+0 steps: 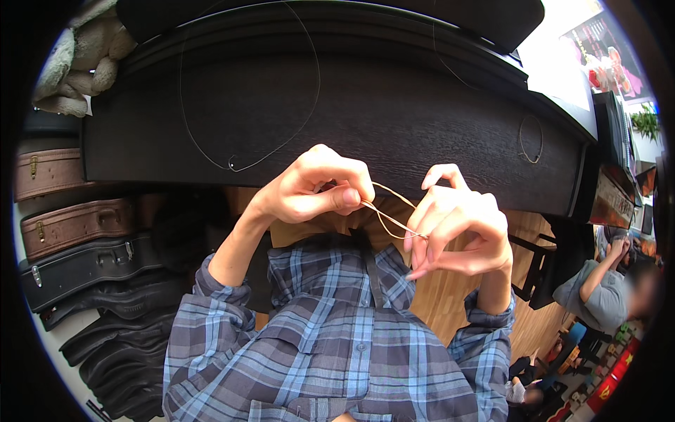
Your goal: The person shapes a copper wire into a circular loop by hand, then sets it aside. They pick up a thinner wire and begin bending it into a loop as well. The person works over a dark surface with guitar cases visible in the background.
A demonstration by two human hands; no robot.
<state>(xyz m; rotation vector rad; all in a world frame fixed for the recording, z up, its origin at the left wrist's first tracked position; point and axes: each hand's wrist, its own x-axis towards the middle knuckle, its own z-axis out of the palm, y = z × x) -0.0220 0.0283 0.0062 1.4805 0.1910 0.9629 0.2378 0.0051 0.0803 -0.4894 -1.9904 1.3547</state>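
Between my two hands a thin, bronze-coloured guitar string is bent into narrow loops. My left hand pinches one end of the loops between thumb and forefinger. At the other end, my right hand has its fingers bent and partly fanned, with the string crossing at the fingertips. Beyond the hands, a thin silvery string lies in a wide open curve on a black wood-grained surface, a small knob at its end. Farther right on that surface rests a small wire loop.
Brown instrument cases and black cases are stacked at the left. A plush toy sits at the far left corner. On the right, another person is some way off, above a wooden floor.
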